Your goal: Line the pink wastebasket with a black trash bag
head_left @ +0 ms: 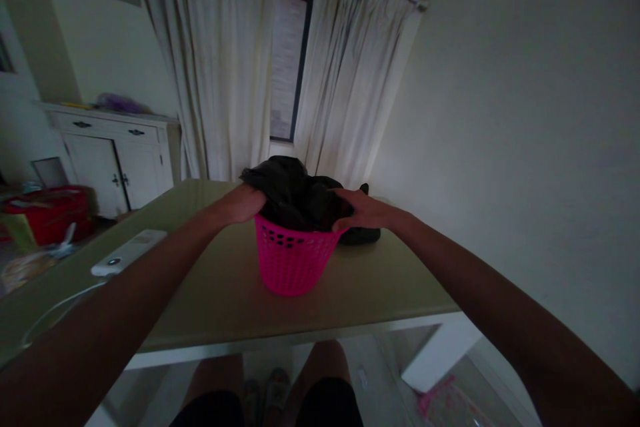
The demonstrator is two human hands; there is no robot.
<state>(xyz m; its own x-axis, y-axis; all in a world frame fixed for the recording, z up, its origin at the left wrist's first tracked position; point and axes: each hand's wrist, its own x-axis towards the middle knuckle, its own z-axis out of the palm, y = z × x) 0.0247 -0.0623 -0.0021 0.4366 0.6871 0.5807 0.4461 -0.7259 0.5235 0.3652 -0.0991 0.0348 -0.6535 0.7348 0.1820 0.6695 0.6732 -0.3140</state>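
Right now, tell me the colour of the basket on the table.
The basket is bright pink, seen best in the head view.

Basket (295, 263) on the table (210, 293), bag (295, 197) in its mouth, corded device (131, 252) to the left, curtains (225, 47) behind.

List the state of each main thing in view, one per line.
Pink basket: upright on the table
Black material: crumpled, bulging above the basket
Left hand: at the material, partly hidden
Right hand: against material and basket
Curtains: parted
Cabinet drawers: shut
Cabinet doors: nearly closed
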